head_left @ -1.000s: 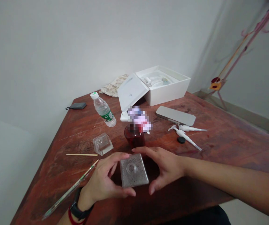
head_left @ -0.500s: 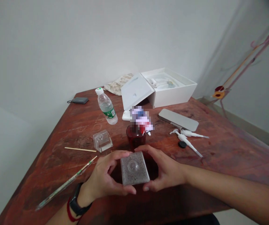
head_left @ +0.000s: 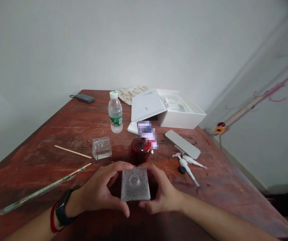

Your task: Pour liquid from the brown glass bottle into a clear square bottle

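My right hand [head_left: 162, 191] grips the speckled square case [head_left: 135, 184] at its right side, thumb on the lower edge. My left hand [head_left: 101, 188] is spread in a C, index finger at the upper edge, thumb apart. The case is between both hands, above the near tabletop [head_left: 93, 224]. Directly beyond it: red glass jar [head_left: 137, 152]. Left of the jar: clear square container [head_left: 101, 148]. Right: two white pump heads [head_left: 187, 169] and black cap [head_left: 182, 170]. Farther: upright water bottle [head_left: 115, 113], then open white box [head_left: 184, 117].
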A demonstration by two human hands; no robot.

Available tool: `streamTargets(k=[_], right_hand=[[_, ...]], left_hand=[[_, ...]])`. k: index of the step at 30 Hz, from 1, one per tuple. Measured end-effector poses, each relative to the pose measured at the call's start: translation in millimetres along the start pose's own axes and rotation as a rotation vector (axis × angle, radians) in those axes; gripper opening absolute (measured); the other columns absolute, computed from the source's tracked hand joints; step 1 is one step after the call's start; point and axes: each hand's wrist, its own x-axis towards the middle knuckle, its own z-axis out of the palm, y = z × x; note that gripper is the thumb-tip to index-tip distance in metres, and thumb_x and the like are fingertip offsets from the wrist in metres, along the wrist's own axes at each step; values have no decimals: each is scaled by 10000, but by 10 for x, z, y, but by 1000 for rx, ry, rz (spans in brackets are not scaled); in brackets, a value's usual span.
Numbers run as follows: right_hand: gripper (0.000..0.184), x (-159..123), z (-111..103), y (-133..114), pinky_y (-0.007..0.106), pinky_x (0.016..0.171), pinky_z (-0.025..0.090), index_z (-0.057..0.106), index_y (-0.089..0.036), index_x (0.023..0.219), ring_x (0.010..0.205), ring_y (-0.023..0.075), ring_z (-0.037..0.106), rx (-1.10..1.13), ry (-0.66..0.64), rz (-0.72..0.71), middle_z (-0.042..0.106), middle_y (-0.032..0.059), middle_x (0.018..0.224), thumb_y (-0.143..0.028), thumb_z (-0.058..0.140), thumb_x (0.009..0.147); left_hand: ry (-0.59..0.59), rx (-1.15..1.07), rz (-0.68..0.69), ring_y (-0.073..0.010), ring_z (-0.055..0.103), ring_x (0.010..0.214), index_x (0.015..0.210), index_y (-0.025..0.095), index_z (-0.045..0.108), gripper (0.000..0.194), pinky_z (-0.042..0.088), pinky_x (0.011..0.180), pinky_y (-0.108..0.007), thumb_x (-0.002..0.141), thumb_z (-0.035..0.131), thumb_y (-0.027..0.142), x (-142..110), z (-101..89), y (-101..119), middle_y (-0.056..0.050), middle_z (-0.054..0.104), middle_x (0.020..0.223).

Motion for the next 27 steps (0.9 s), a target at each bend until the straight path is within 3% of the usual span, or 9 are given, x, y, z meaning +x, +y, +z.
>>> streamTargets(k=[3, 6, 8, 14, 18, 22, 25, 27], right_hand=[[799, -18, -23, 29, 451, 905, 584, 542, -236, 1339, 1021, 310, 730, 2, 36, 52, 739, 117, 1190, -538, 891, 687], [818, -20, -72, 17, 480, 949, 577, 521, -235, 1341, 1057, 331, 717, 2, 86, 65, 721, 137, 1204, -635, 851, 708], [825, -10, -126, -11, 486, 962, 577, 514, -241, 1345, 1067, 338, 711, -32, 133, 9, 703, 141, 1207, -682, 831, 723], [792, 71, -388, -175, 495, 918, 606, 471, -268, 1404, 1089, 357, 712, -159, 198, -82, 679, 152, 1230, -774, 685, 834], [794, 105, -621, -187, 557, 1006, 568, 475, -257, 1463, 1221, 404, 675, -170, 268, -77, 650, 184, 1362, -784, 598, 881], [801, 86, -872, -44, 632, 1136, 457, 448, -251, 1532, 1398, 451, 560, -163, 337, -86, 565, 205, 1508, -747, 566, 914], [863, 54, -1009, 75, 643, 1133, 441, 325, -244, 1584, 1431, 460, 511, -194, 405, -66, 502, 231, 1539, -729, 570, 914], [871, 32, -1066, 131, 610, 1067, 490, 257, -275, 1587, 1341, 438, 579, -172, 433, -50, 529, 220, 1489, -718, 579, 910]], left_hand=[[-4, 158, 118, -354, 677, 1261, 1518, 369, 488, 874, 610, 1031, -465, 794, 820, 729, 24, -69, 25, -150, 556, 1551], [12, 194, 103, -239, 714, 972, 1568, 362, 426, 681, 654, 804, -359, 999, 618, 684, 27, -124, 40, -164, 457, 1631], [21, 193, 88, -225, 697, 960, 1567, 349, 421, 565, 647, 788, -341, 1071, 551, 585, 24, -137, 17, -154, 445, 1641], [111, 258, 73, -270, 683, 1176, 1550, 315, 451, 546, 632, 942, -372, 1035, 630, 291, 52, -111, -184, -136, 496, 1617], [135, 254, 31, -278, 674, 1252, 1510, 268, 502, 508, 623, 1001, -390, 1020, 637, 253, 101, -93, -220, -149, 574, 1540], [136, 244, -31, -281, 668, 1285, 1438, 238, 559, 442, 596, 1074, -440, 1006, 649, 248, 143, -57, -170, -138, 635, 1461], [164, 158, -78, -271, 691, 1258, 1459, 230, 537, 475, 590, 1088, -463, 1003, 667, 251, 171, -8, -150, -144, 667, 1422], [177, 86, -118, -280, 688, 1282, 1479, 225, 517, 514, 591, 1087, -480, 998, 694, 270, 204, 27, -148, -163, 669, 1426]])
